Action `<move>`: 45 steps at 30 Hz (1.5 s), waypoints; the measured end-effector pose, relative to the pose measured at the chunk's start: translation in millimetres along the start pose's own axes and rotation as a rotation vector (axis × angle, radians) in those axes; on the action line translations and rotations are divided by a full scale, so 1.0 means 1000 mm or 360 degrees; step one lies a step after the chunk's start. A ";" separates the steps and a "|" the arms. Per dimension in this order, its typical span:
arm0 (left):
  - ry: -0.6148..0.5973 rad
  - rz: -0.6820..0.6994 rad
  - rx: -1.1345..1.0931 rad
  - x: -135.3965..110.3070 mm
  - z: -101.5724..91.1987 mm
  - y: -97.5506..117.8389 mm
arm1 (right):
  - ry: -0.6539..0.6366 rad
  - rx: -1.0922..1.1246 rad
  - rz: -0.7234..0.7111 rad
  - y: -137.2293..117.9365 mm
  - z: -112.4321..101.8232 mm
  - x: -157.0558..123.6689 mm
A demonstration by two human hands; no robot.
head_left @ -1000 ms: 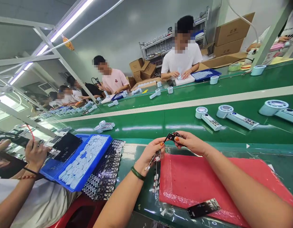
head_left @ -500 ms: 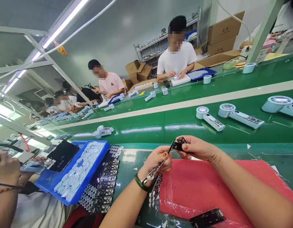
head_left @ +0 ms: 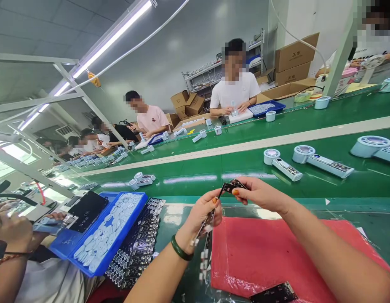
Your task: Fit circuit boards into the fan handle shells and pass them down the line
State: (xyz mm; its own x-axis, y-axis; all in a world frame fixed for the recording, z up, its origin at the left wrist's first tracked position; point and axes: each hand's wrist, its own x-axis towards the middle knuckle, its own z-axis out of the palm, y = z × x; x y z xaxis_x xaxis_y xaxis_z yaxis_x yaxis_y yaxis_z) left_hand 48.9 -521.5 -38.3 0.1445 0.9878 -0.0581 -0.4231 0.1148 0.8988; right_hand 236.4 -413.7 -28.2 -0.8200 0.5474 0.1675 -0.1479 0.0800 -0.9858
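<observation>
My left hand (head_left: 203, 210) is closed around a thin black circuit board strip (head_left: 205, 225), seen nearly edge-on, its light parts hanging below the fingers. My right hand (head_left: 261, 194) pinches a small black circuit board (head_left: 230, 187) between thumb and fingers. The two boards meet at an angle between my hands; whether they are still joined I cannot make out. Both hands are raised over the far left edge of a red plastic-wrapped pad (head_left: 277, 252). Another black circuit board (head_left: 273, 293) lies at the pad's near edge.
Left of me, circuit board panels (head_left: 141, 242) lie beside a blue tray (head_left: 143, 201) of pale blue pieces. A neighbour's hands (head_left: 16, 227) work beyond it. Light blue fan-shaped units (head_left: 286, 169) sit on the green conveyor belt (head_left: 198, 172) ahead. Co-workers sit across it.
Both hands and the boards have shifted slightly left, with the boards tilting to a steeper angle. The view has tipped up a little. The same boards stay in my hands.
</observation>
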 end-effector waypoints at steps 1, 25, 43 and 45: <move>0.0172 0.0035 0.0157 0.002 0.000 0.006 | 0.0113 -0.0118 0.0031 -0.001 0.002 0.002; 0.0751 0.0504 0.2103 0.034 0.003 0.024 | 0.0054 0.0737 0.0285 0.033 0.047 0.010; 0.0537 -0.0216 0.1180 -0.038 -0.071 0.001 | -0.0219 -0.1614 0.0095 0.004 0.073 -0.130; 0.0566 -0.0155 0.1167 -0.047 -0.068 -0.002 | -0.0204 -0.1779 0.0097 0.019 0.083 -0.151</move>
State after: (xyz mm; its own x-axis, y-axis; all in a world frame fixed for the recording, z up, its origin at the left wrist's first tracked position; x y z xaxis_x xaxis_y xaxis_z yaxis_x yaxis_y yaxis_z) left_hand -18.1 -561.3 -67.5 -0.1941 0.9655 -0.1738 0.2869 0.2253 0.9311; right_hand 311.7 -564.6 -70.6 -0.8691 0.4915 0.0556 0.4199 0.7926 -0.4421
